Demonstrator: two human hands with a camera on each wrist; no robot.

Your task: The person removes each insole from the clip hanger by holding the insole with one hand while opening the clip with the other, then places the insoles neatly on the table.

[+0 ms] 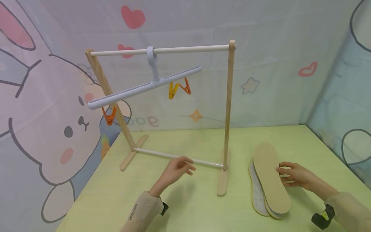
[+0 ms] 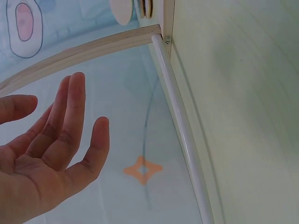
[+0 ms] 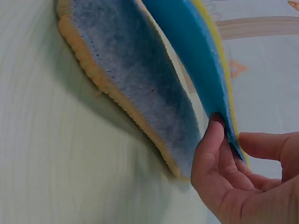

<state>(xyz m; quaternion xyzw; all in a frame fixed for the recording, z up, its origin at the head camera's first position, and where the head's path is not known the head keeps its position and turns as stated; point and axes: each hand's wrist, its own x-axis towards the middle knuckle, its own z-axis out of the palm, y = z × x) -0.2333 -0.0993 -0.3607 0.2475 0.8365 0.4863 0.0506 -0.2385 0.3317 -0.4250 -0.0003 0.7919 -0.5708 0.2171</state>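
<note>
My right hand (image 1: 295,175) pinches the long edge of a tan insole (image 1: 269,177), thumb on its upper face and fingers underneath. In the right wrist view this insole (image 3: 196,56) stands tilted up and shows a blue underside with a yellow rim. Beneath it, on the table, lies a grey fuzzy insole (image 3: 135,79) with a yellowish edge, partly covered in the head view. My left hand (image 1: 176,169) hovers near the rack's lower white bar (image 1: 203,162), palm bare and fingers loosely bent in the left wrist view.
A wooden rack (image 1: 228,106) stands behind my left hand. From its top bar (image 1: 191,49) hangs a slanted pale hanger (image 1: 130,93), with orange clips (image 1: 109,117) and a yellow clip (image 1: 173,91). Printed curtains surround the green table (image 1: 179,206).
</note>
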